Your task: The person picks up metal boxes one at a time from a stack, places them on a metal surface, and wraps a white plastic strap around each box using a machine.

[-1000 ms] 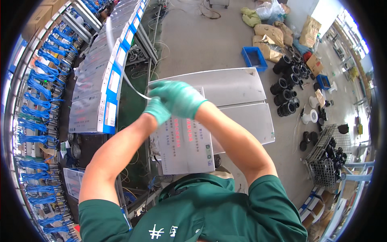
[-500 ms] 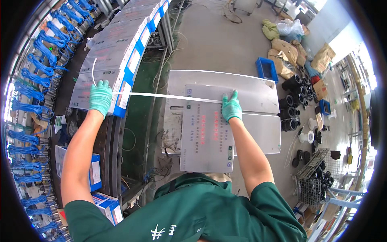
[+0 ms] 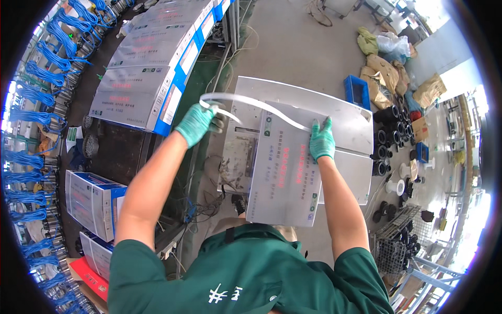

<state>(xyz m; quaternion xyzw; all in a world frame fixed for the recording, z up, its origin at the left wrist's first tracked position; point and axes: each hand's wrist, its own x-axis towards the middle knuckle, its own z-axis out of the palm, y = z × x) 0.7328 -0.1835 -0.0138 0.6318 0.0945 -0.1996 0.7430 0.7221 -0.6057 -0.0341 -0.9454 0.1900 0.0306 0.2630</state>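
Note:
A white strap [image 3: 251, 100] arches over a grey metal worktop [image 3: 340, 123] with a slotted plate on its left side. My left hand [image 3: 197, 124], in a green glove, is closed on the strap left of the worktop. The strap's loose end hangs to the right of that hand. On the worktop lies a flat grey printed box [image 3: 280, 178]. My right hand [image 3: 322, 141], also gloved, rests on the box's right part with fingers stretched out. The strap runs down beside its fingertips. Where it goes past them I cannot make out.
At the left, a row of grey and blue boxes [image 3: 141, 94] lies on a dark bench. More boxes [image 3: 90, 201] stand nearer me. Blue coiled cables [image 3: 34, 157] hang along the far left. A blue crate [image 3: 357, 93], black rings and a wire basket [image 3: 393, 254] are on the right.
My left hand has moved right, away from the row of boxes, bringing the strap with it. The strap was straight and is now slack and curved. My right hand stays on the box.

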